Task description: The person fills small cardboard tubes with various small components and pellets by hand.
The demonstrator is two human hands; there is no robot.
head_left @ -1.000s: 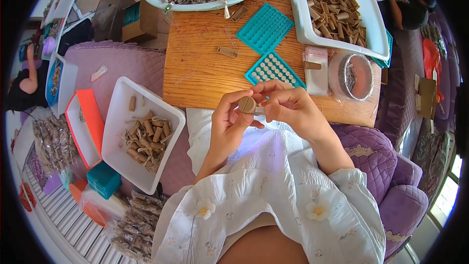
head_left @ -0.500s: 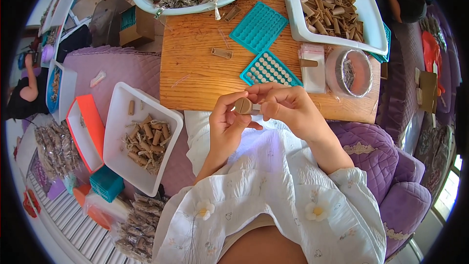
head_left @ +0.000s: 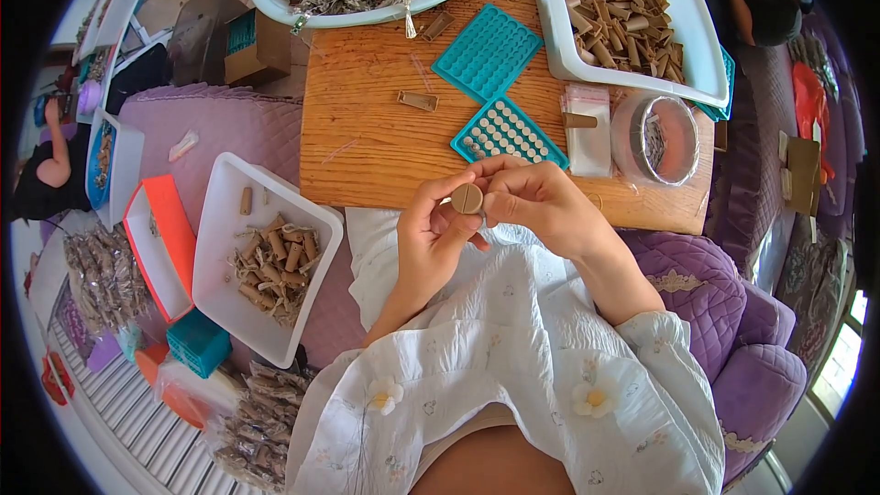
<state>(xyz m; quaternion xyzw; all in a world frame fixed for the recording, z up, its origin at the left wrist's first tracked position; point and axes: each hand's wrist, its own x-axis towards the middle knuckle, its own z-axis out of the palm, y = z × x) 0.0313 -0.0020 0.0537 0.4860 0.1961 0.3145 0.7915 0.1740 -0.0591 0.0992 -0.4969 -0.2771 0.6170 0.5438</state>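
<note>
Above my lap, by the table's near edge, my left hand (head_left: 431, 229) grips a brown cork-shaped cylinder (head_left: 467, 199) between thumb and fingers. Its round end, crossed by a straight line, faces up. The right hand (head_left: 541, 206) is closed against the cylinder's right side, thumb and fingertips pinching there; whatever else lies between them is hidden. Just beyond my hands, a teal tray (head_left: 557, 163) carries rows of round silvery button cells. A second teal tray (head_left: 486, 50), with unfilled hollows, overlaps it at the back. One hollow brown half-shell piece (head_left: 417, 100) lies left of the trays.
A white bin (head_left: 605, 82) of brown pieces, a pale basin (head_left: 367, 18) of wire bundles, small plastic bags (head_left: 589, 151) and a round tub (head_left: 683, 137) stand on the wooden table (head_left: 367, 147). At left are a white bin (head_left: 316, 211) of corks and an orange-red box (head_left: 174, 238).
The cylinder has turned so its lined end now faces up toward me instead of left. The pale strip seen between it and my right fingers is out of sight.
</note>
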